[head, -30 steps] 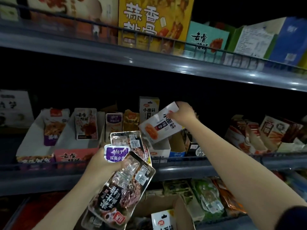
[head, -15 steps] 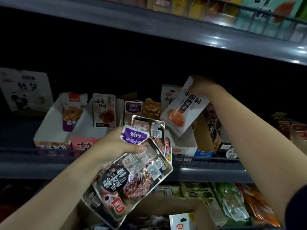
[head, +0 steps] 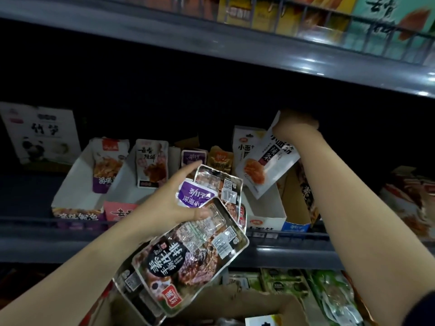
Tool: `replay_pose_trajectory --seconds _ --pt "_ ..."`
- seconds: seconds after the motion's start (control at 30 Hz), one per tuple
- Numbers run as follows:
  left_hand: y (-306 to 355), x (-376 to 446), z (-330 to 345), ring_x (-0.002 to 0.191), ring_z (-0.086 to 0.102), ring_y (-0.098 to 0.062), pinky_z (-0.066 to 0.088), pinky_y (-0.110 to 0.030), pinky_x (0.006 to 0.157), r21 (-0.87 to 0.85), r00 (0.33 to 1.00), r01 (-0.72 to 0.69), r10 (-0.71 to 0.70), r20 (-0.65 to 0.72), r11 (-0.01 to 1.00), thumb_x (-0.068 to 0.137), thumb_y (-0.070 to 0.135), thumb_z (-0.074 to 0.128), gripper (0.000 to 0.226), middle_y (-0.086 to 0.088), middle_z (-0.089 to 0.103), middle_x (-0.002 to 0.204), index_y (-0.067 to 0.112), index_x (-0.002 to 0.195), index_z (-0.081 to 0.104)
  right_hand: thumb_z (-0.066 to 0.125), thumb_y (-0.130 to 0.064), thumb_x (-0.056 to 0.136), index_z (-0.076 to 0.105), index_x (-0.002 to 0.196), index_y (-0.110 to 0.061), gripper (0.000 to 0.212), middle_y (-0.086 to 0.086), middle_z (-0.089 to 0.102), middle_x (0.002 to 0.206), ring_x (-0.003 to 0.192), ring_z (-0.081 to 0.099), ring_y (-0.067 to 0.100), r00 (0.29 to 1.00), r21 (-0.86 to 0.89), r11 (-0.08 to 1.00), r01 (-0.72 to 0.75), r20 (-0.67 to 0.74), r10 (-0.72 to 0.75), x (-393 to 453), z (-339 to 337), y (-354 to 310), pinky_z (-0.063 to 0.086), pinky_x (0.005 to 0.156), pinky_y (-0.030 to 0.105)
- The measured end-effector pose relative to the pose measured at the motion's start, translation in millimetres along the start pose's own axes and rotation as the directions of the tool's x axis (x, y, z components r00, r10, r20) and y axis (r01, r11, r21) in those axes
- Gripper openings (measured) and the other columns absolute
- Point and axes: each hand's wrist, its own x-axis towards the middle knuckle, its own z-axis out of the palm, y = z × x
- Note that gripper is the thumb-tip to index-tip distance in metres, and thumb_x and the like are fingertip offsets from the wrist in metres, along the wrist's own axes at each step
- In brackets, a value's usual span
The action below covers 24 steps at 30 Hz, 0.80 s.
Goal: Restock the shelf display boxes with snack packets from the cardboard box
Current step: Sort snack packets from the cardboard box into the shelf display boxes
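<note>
My left hand (head: 175,200) grips a fan of snack packets in front of the middle shelf: a small purple packet (head: 194,195) on top, dark clear meat packets (head: 188,257) beneath it. My right hand (head: 294,128) reaches up and pinches the top of a white packet (head: 268,164) with an orange picture. That packet hangs tilted over a white display box (head: 266,216) on the shelf, where another white packet (head: 246,147) stands. The open cardboard box (head: 247,302) sits low at the bottom middle.
More display boxes (head: 77,184) with upright packets line the shelf to the left. A panda-printed box (head: 41,135) stands far left. A wire rail (head: 164,229) runs along the shelf front. The shelf above (head: 211,45) overhangs. Green packets (head: 329,292) lie on the lower shelf.
My right hand has lifted the white packet higher and further back over the white display box. My left hand kept its packets and rose slightly. The camera tilted down.
</note>
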Motion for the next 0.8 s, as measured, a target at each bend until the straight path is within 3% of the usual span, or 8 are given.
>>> replay_pose_trajectory --seconds 0.07,0.13,0.33,0.43,0.57,0.67,0.8 --pt "-2.2 0.6 0.9 0.095 0.063 0.009 0.046 -0.003 0.073 -0.008 0.999 -0.012 0.012 -0.033 1.0 0.063 0.026 0.083 0.098 0.018 0.052 0.123 0.062 0.136 0.028 0.049 -0.018 0.096 0.048 0.131 -0.009 0.037 0.013 0.053 0.127 0.116 0.052 0.03 0.999 -0.01 1.0 -0.019 -0.043 0.018 -1.6 -2.4 -0.8 0.04 0.082 0.032" --pt "-4.8 1.1 0.5 0.087 0.061 0.017 0.043 0.0 0.063 -0.019 0.998 -0.019 0.018 -0.063 1.0 0.064 0.024 0.083 0.098 0.022 0.053 0.118 0.061 0.136 0.028 0.048 -0.017 0.096 0.049 0.13 -0.009 0.035 0.012 0.053 0.127 0.115 0.052 0.029 0.999 -0.046 0.999 -0.011 -0.035 0.01 -5.5 -1.9 -5.7 0.037 0.079 0.031" --pt "-6.4 0.5 3.0 0.081 0.056 0.023 0.038 0.0 0.063 -0.058 0.995 0.012 -0.018 -0.099 0.998 0.063 0.023 0.082 0.1 0.026 0.052 0.112 0.062 0.137 0.027 0.05 -0.014 0.095 0.052 0.126 -0.012 0.032 0.008 0.058 0.114 0.099 0.058 0.023 0.985 -0.037 0.987 0.154 0.087 -0.15 -2.4 43.5 -14.7 0.047 0.074 0.03" --pt "-7.8 1.6 2.9 0.081 0.054 0.021 0.034 -0.001 0.064 -0.043 0.99 0.021 -0.027 -0.137 0.999 0.06 0.028 0.082 0.102 0.017 0.055 0.119 0.058 0.141 0.027 0.046 -0.022 0.098 0.036 0.144 -0.024 0.047 0.005 0.054 0.132 0.11 0.058 0.023 0.963 -0.046 0.969 0.244 0.128 -0.236 2.5 66.3 -8.6 0.045 0.074 0.028" --pt "-11.3 8.3 0.8 0.091 0.053 0.011 0.035 -0.007 0.069 -0.15 0.978 0.04 -0.07 -0.196 0.988 0.057 0.024 0.082 0.104 0.008 0.056 0.126 0.053 0.142 0.03 0.052 -0.022 0.092 0.031 0.143 -0.021 0.055 0.009 0.054 0.127 0.11 0.056 0.028 0.963 -0.12 0.962 0.244 0.144 -0.227 9.8 76.1 5.5 0.047 0.077 0.032" --pt "-13.6 10.9 0.1 0.093 0.052 0.008 0.034 -0.009 0.071 -0.192 0.977 0.043 -0.081 -0.197 0.981 0.061 0.018 0.082 0.102 0.006 0.057 0.123 0.049 0.144 0.032 0.05 -0.015 0.091 0.025 0.148 -0.022 0.062 0.01 0.05 0.132 0.115 0.053 0.029 0.953 -0.052 0.97 0.236 0.208 -0.22 17.5 76.0 10.8 0.05 0.088 0.036" --pt "-13.4 18.4 -1.3 0.091 0.053 0.006 0.034 -0.011 0.073 -0.197 0.981 0.056 -0.091 -0.172 0.979 0.067 0.014 0.08 0.097 0.015 0.057 0.108 0.047 0.144 0.033 0.052 -0.012 0.092 0.045 0.137 -0.015 0.045 0.012 0.052 0.134 0.117 0.053 0.03 0.974 0.14 0.967 0.214 0.047 -0.223 34.4 77.9 15.6 0.047 0.088 0.031"
